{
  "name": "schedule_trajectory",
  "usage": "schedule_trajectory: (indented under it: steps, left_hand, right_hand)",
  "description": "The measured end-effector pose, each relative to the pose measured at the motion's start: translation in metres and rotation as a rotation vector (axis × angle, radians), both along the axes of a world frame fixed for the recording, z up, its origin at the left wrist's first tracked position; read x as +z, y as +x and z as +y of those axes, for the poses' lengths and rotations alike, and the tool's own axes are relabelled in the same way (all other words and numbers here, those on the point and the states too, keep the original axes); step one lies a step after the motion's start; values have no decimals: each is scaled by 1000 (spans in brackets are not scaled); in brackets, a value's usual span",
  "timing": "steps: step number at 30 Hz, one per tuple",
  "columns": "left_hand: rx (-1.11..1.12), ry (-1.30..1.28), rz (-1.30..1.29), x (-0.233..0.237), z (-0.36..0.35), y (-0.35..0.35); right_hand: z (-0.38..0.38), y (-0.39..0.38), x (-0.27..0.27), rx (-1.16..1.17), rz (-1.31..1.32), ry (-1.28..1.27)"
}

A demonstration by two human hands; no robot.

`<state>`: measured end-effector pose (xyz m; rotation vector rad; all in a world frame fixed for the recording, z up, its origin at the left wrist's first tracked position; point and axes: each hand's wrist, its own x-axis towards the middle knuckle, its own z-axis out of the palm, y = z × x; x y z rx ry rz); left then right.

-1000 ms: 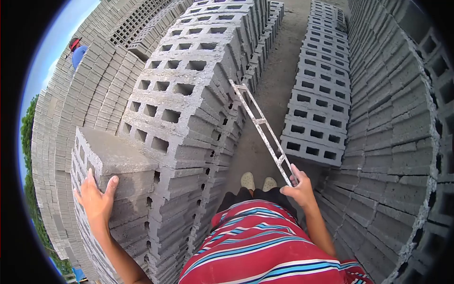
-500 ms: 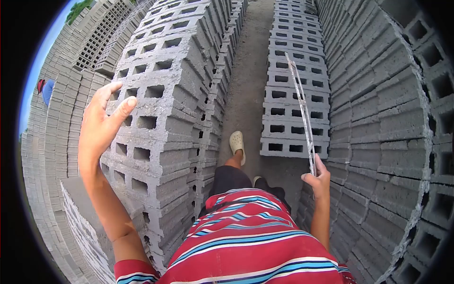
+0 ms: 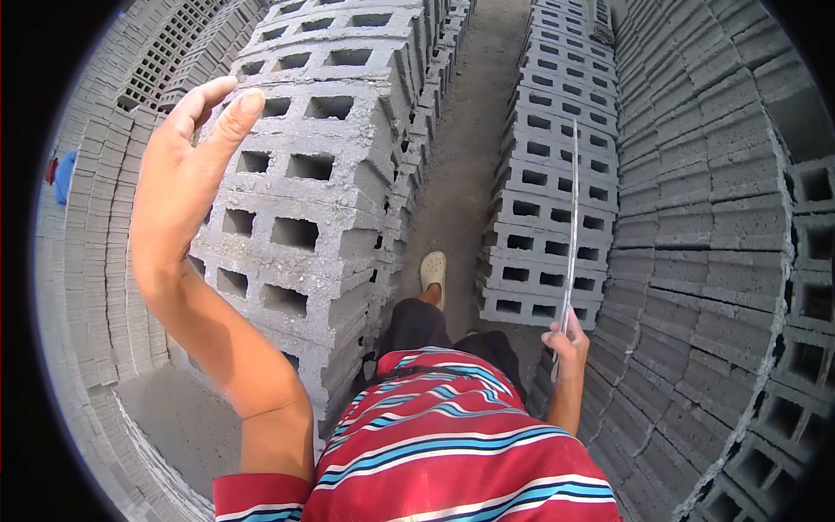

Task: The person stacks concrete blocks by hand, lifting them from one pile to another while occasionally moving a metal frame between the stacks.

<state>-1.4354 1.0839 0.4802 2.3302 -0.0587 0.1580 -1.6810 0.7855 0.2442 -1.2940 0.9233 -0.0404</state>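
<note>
My left hand (image 3: 178, 178) is raised on the left with thumb and fingers apart, holding nothing. Behind it in the view rises a tall stack of grey hollow concrete blocks (image 3: 335, 204), their rectangular holes facing up toward me. Low on the right, my right hand (image 3: 570, 348) grips the lower end of a long thin strip (image 3: 573, 209), crusted with grey-white residue and seen nearly edge-on. The strip points forward and overlaps a lower row of hollow blocks (image 3: 535, 248) in this view.
A narrow dirt path (image 3: 470, 104) runs ahead between the rows, where my foot in a cream clog (image 3: 433, 270) stands. A high block wall (image 3: 696, 244) closes in on the right. Far left, a person in blue (image 3: 63, 178) shows beyond more stacks.
The view has moved forward and tipped downward along the path. The strip has turned more upright and edge-on in my right hand. My left hand stays raised and open.
</note>
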Motion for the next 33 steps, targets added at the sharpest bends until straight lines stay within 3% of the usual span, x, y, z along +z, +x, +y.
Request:
schedule_trajectory:
  steps: [4, 6, 8, 11, 15, 17, 20, 23, 29, 33]
  left_hand:
    - [73, 152, -127, -12, 6, -88]
    - [108, 274, -250, -3, 3, -175]
    - [129, 303, -219, 8, 2, -242]
    - [295, 572, -153, 30, 10, -330]
    - [539, 910, -20, 65, 54, -410]
    - [568, 1076, 86, 77, 90, -425]
    - [427, 1224, 141, 64, 138, -425]
    - [293, 1068, 224, 45, 162, -413]
    - [397, 1088, 527, 43, 154, -397]
    - [282, 743, 540, 44, 184, -394]
  right_hand:
    - [-13, 3, 0, 188, -78, -60]
    - [-23, -3, -5, 341, -116, -46]
    - [-23, -10, -9, 440, -176, -63]
    - [-10, -26, -22, 495, -286, 31]
    - [19, -58, 2, 604, -303, 114]
    - [31, -78, 4, 629, -324, 187]
    - [41, -102, 10, 735, -345, 175]
    - [53, -124, 19, 762, -381, 119]
    - [88, -153, 20, 765, -380, 92]
    - [128, -170, 36, 722, -398, 150]
